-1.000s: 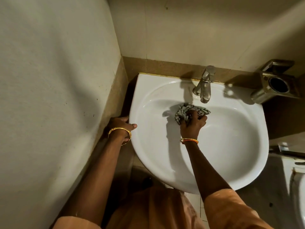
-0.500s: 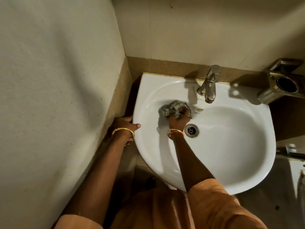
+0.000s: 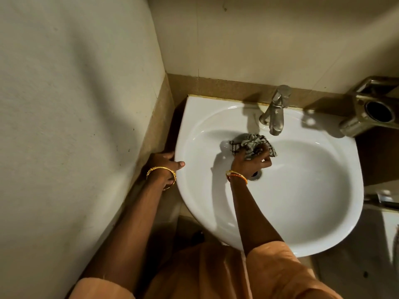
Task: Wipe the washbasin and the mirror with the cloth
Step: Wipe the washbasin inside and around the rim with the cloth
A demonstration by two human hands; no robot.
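A white washbasin hangs on the back wall, its bowl facing me. My right hand is inside the bowl, shut on a crumpled grey checked cloth pressed against the back slope just below the tap. The hand partly covers the drain. My left hand grips the basin's left rim, thumb on top. No mirror is in view.
A steel tap stands at the back of the basin. A metal wall holder with a round opening is at the right. A plain wall closes in on the left, and another white fixture shows at the right edge.
My right hand has carried the cloth from the bowl's back left to the right, under the tap, and now covers part of the drain. The left hand stays on the rim.
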